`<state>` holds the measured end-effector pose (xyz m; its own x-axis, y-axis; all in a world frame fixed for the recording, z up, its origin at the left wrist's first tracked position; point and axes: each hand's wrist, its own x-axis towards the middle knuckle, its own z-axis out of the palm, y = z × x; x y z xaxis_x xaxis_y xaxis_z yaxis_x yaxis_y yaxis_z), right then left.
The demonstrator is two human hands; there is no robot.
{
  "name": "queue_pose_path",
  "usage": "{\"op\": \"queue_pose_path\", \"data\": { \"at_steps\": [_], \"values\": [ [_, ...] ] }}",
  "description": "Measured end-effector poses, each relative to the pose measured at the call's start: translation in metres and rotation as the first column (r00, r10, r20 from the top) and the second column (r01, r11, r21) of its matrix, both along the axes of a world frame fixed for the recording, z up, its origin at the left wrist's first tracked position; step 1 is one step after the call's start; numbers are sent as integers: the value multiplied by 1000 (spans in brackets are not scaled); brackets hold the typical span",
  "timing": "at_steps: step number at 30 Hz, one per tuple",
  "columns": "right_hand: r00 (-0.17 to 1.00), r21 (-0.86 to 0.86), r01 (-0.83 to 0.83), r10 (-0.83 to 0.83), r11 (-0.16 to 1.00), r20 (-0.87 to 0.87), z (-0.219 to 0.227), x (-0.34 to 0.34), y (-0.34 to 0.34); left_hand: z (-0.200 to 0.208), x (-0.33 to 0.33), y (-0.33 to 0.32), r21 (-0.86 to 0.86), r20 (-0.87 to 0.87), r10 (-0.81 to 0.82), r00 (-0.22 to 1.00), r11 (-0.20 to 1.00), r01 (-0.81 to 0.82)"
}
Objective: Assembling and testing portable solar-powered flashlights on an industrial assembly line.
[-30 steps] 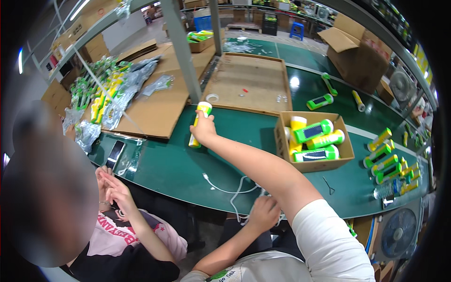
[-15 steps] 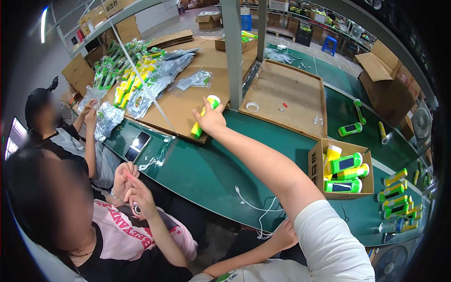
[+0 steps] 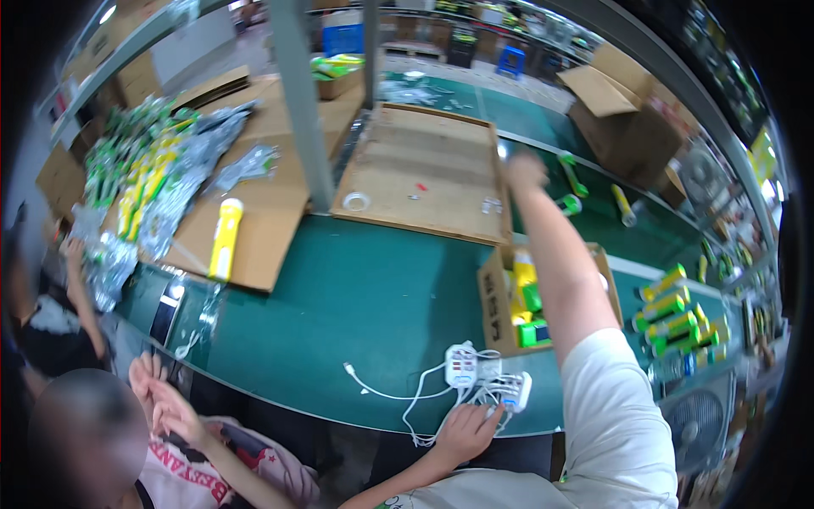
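Observation:
My left hand lies at the table's near edge with fingers stretched out, its fingertips by the white cables of a white multi-port charger. A second white charger sits beside it. My right hand is stretched far forward over the green work surface, past the wooden tray's right edge; motion smears its fingers. Nearest to it are a green flashlight, partly hidden by my forearm, and another green one with a bent shape. On the cardboard at left lies a yellow flashlight.
A carton of green and yellow flashlights stands under my right forearm. Several flashlights stand in rows at right. The wooden tray holds a tape roll. A metal post rises beside it. Two people sit at left.
My right hand has let go of the yellow-green flashlight on the cardboard and swung right across the table. The view has turned right, and both chargers now show beside my left hand.

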<state>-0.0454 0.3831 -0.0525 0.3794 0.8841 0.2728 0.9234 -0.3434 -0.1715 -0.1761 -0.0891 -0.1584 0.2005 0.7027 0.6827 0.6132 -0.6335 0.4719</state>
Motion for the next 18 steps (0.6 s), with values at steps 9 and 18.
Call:
{"op": "queue_pose_path", "data": {
  "at_steps": [9, 18],
  "values": [
    [954, -564, 282, -290, 776, 79, -78, 159, 52, 6, 1, -6, 2, 13, -34, 999, 999, 34],
    [-454, -294, 92, -222, 951, -863, 40, 104, -7, 4, 4, -6, 18, 41, 11, 999, 1000, -12]
  ]
}}
